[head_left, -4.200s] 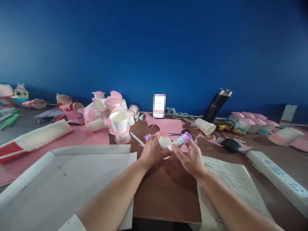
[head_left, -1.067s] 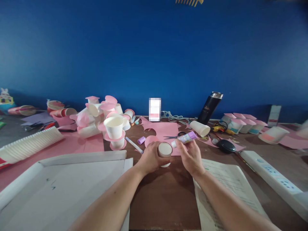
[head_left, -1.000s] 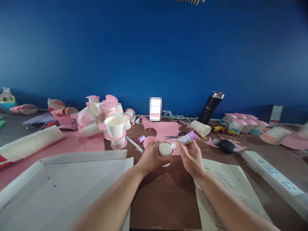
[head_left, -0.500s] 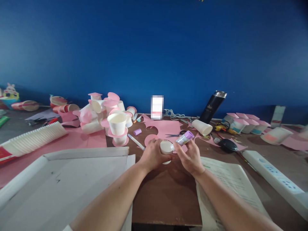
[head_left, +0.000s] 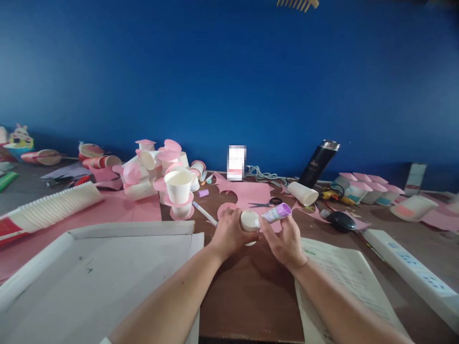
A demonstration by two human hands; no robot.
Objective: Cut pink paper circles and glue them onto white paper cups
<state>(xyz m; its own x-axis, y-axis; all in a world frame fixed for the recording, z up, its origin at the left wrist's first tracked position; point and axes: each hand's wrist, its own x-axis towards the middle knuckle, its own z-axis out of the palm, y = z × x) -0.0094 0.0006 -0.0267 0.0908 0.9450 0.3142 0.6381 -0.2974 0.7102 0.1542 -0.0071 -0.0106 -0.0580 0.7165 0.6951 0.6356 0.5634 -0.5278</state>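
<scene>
My left hand [head_left: 231,232] is wrapped round a white paper cup [head_left: 249,220], whose round end faces up. In my right hand [head_left: 286,242] is a glue stick [head_left: 275,214] with a purple base, held slanted, its white tip at the cup's right rim. Behind my hands lie scissors [head_left: 261,205] on pink paper [head_left: 251,192]. A pink disc [head_left: 227,209] is just beyond my left fingers. The loose purple cap [head_left: 202,193] and a white marker [head_left: 204,213] rest to the left.
Cups with pink discs [head_left: 179,185] are piled at left, near a long cup stack [head_left: 60,205] and a white box lid [head_left: 118,282]. On the right are a black flask [head_left: 318,165], a mouse [head_left: 342,221], a power strip [head_left: 412,267] and a printed sheet [head_left: 344,277].
The view has shifted slightly, so the scene sits a little lower and further right. The glue stick is tilted a bit flatter, with its tip still at the cup rim.
</scene>
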